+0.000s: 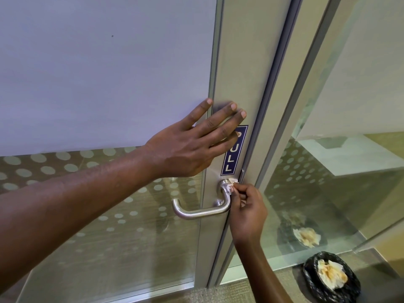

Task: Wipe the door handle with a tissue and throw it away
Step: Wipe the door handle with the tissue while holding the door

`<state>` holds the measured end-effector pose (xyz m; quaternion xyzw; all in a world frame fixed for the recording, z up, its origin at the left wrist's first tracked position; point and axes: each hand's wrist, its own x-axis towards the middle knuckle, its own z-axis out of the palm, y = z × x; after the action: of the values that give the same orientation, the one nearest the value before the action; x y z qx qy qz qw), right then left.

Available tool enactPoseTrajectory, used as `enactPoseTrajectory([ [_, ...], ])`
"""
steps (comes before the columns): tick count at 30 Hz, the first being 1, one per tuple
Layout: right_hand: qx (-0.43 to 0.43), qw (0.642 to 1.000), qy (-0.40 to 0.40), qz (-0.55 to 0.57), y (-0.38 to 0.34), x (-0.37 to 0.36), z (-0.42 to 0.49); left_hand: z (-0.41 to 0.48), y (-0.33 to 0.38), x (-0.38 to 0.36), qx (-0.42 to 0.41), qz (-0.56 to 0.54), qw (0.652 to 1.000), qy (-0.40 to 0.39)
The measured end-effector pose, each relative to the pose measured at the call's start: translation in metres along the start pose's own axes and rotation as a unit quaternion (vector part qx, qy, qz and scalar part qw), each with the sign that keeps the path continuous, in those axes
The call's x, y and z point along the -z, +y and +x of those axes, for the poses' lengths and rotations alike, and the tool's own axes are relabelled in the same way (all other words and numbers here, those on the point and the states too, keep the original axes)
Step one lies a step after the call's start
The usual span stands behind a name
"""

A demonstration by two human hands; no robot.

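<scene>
A brushed-metal lever door handle (196,212) is mounted on the grey frame of a glass door. My right hand (248,212) pinches a small crumpled white tissue (231,186) against the round base of the handle, at its right side. Most of the tissue is hidden by my fingers. My left hand (192,145) lies flat with fingers spread on the door frame above the handle, partly covering a blue PULL sign (234,158). A bin lined with a black bag (331,278) stands on the floor at the lower right, with used tissues in it.
The door (105,73) has a frosted upper pane and a dotted lower pane. To its right runs a fixed glass panel (341,171) that mirrors the bin. Carpeted floor (258,287) shows below the door.
</scene>
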<state>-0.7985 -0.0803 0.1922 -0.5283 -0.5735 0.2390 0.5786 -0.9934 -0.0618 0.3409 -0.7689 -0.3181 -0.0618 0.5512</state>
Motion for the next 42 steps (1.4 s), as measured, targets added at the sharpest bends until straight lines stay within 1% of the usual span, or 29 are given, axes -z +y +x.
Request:
enactPoseTrajectory([
  [2, -0.100, 0.992, 0.009, 0.073, -0.006, -0.002, 0.000, 0.000, 0.001, 0.000, 0.003, 0.000, 1.000, 0.000],
  [4, -0.198, 0.975, 0.007, 0.105, -0.006, -0.002, 0.006, 0.000, 0.001, 0.000, 0.004, -0.003, 1.000, 0.000],
  [6, -0.276, 0.948, -0.002, 0.159, -0.007, 0.000, 0.010, 0.000, 0.001, -0.001, 0.005, -0.001, 1.000, 0.000],
  [7, -0.310, 0.929, -0.006, 0.204, -0.008, 0.002, 0.010, 0.000, 0.001, 0.000, 0.004, -0.002, 1.000, 0.000],
  [10, -0.413, 0.845, -0.031, 0.338, -0.019, 0.005, 0.006, 0.001, 0.001, 0.001, 0.004, -0.004, 1.000, 0.000],
  [13, -0.495, 0.732, -0.030, 0.467, -0.024, 0.004, 0.003, 0.001, 0.001, 0.000, 0.005, -0.002, 1.000, 0.002],
  [15, -0.521, 0.675, -0.048, 0.520, -0.026, 0.000, 0.000, 0.001, 0.001, 0.000, 0.004, -0.001, 1.000, -0.001],
  [17, -0.529, 0.643, -0.054, 0.552, -0.029, -0.004, -0.005, 0.001, 0.001, 0.000, 0.003, -0.003, 1.000, -0.004],
  [19, -0.535, 0.625, -0.041, 0.567, -0.032, -0.006, -0.009, 0.001, 0.000, 0.001, 0.004, -0.009, 1.000, -0.005],
  [24, -0.527, 0.599, -0.013, 0.603, -0.034, -0.009, -0.015, 0.000, -0.001, 0.000, 0.002, -0.011, 1.000, -0.014],
  [26, -0.511, 0.608, -0.004, 0.607, -0.032, -0.014, -0.018, 0.000, 0.000, 0.001, 0.003, -0.012, 1.000, -0.013],
  [27, -0.501, 0.623, 0.000, 0.601, -0.030, -0.016, -0.020, 0.000, 0.000, 0.001, 0.004, -0.014, 1.000, -0.012],
  [28, -0.487, 0.648, 0.008, 0.586, -0.025, -0.019, -0.021, 0.000, 0.000, 0.002, 0.005, -0.017, 1.000, -0.012],
  [30, -0.448, 0.715, 0.028, 0.536, -0.013, -0.021, -0.022, 0.001, 0.000, 0.003, 0.006, -0.018, 1.000, -0.011],
  [33, -0.391, 0.814, 0.049, 0.426, -0.001, -0.021, -0.019, 0.002, 0.001, 0.003, 0.006, -0.017, 1.000, -0.006],
  [35, -0.338, 0.870, 0.062, 0.352, -0.001, -0.018, -0.015, 0.002, 0.001, 0.003, 0.005, -0.018, 1.000, -0.007],
  [37, -0.249, 0.923, 0.059, 0.287, -0.009, -0.010, -0.010, 0.001, 0.000, 0.002, 0.003, -0.018, 1.000, -0.008],
  [39, -0.109, 0.978, 0.028, 0.176, -0.019, -0.003, -0.005, 0.001, 0.000, 0.002, 0.001, -0.017, 1.000, -0.010],
  [40, -0.033, 0.993, 0.003, 0.111, -0.023, -0.002, -0.002, 0.001, 0.000, 0.002, 0.000, -0.016, 1.000, -0.010],
  [41, 0.033, 0.998, -0.030, 0.044, -0.026, -0.002, 0.000, 0.001, 0.000, 0.002, -0.001, -0.016, 1.000, -0.010],
  [42, 0.088, 0.994, -0.067, -0.024, -0.028, -0.002, 0.001, 0.001, 0.000, 0.002, -0.002, -0.016, 1.000, -0.011],
])
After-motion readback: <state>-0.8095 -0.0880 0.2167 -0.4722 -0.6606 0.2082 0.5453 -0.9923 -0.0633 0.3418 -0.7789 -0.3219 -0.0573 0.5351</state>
